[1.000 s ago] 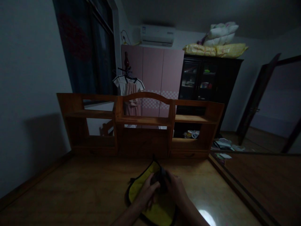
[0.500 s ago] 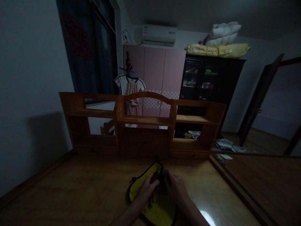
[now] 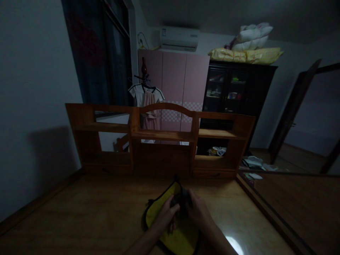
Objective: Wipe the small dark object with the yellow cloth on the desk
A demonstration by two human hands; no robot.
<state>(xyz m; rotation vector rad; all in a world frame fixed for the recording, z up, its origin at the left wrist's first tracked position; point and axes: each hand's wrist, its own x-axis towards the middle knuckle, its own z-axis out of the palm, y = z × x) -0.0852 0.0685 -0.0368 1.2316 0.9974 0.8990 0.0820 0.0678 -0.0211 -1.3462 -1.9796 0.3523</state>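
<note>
A yellow pouch with black edging point(image 3: 183, 236) lies opened out on the wooden tabletop point(image 3: 87, 209), near its middle. Over the pouch, my left hand point(image 3: 169, 211) has its fingers closed at a small dark item whose kind I cannot make out. Facing it, my right hand point(image 3: 196, 207) is closed at the right side of a black part point(image 3: 183, 209) in the pouch's centre. Dim light hides the fingertips, and whether that black part is a pocket or a separate object cannot be told.
A wooden shelf unit point(image 3: 162, 135) runs along the table's far edge. A raised wooden rim point(image 3: 261, 207) borders the right side, and a wall point(image 3: 34, 106) stands on the left. Behind are a pink wardrobe point(image 3: 174, 74), a dark cabinet point(image 3: 239, 88) and hanging clothes point(image 3: 147, 97).
My right hand has shifted slightly, and its fingers sit differently at the black part, which shows more now. The left hand and pouch stay nearly in place.
</note>
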